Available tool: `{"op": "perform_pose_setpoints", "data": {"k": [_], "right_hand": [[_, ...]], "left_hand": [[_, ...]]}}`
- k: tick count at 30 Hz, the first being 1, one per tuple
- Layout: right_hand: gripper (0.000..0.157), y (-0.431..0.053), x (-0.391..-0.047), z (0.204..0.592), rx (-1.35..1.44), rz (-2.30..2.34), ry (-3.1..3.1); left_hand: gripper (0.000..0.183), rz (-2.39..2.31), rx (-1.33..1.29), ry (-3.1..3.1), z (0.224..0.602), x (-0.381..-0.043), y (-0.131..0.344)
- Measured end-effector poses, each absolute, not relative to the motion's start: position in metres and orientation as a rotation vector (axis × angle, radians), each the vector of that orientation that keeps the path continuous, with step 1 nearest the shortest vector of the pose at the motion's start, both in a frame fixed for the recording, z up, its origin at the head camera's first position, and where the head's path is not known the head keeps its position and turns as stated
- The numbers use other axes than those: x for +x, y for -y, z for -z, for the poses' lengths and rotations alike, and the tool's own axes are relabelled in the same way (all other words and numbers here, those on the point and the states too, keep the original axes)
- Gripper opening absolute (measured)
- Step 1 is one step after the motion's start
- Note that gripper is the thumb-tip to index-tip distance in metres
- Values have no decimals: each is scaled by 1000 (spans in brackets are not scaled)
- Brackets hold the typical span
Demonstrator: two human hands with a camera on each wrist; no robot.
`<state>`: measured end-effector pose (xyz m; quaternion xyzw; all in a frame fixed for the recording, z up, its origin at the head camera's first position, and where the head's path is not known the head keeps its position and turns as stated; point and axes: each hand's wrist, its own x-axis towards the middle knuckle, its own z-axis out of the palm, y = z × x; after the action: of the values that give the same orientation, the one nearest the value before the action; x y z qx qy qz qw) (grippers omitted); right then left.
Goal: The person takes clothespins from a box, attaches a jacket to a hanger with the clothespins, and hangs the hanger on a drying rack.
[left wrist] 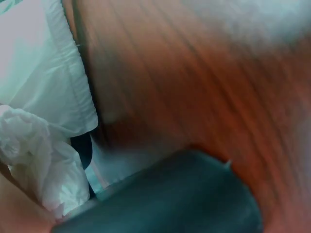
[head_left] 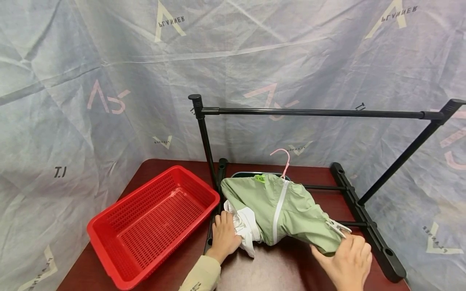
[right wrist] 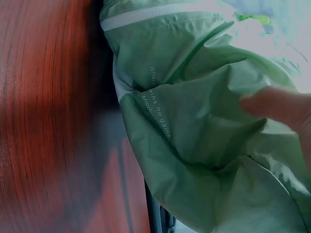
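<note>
A light green jacket [head_left: 267, 208] with a white zip lies over the rack's base, a pink hanger [head_left: 284, 161] poking out at its collar. My left hand [head_left: 223, 235] grips crumpled white fabric [head_left: 247, 226] at the jacket's left side, also seen as white cloth [left wrist: 48, 155] in the left wrist view. At the other side, my right hand [head_left: 347, 258] holds the end of the green sleeve, beside a white clip [head_left: 338, 227]. A bright green clip [head_left: 259, 178] sits near the left shoulder. In the right wrist view, a fingertip [right wrist: 255, 104] lies on the green fabric [right wrist: 194, 116].
A red plastic basket [head_left: 160, 220] stands on the dark red table [head_left: 233, 279] at the left. The black rack's top bar [head_left: 313, 112] runs above and behind the jacket, with a foot [head_left: 371, 226] at the right. A dark-rimmed tray [head_left: 240, 174] is partly hidden behind the jacket.
</note>
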<state>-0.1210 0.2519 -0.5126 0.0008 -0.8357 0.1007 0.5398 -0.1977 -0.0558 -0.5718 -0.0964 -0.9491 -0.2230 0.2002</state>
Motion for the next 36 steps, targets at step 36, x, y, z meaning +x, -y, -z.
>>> {"op": "perform_pose_setpoints", "data": {"k": [36], "right_hand": [[57,-235,-116,479,-343,-567,2132]], "left_hand": [[62,446,-323,2564,587,-194,57]]}}
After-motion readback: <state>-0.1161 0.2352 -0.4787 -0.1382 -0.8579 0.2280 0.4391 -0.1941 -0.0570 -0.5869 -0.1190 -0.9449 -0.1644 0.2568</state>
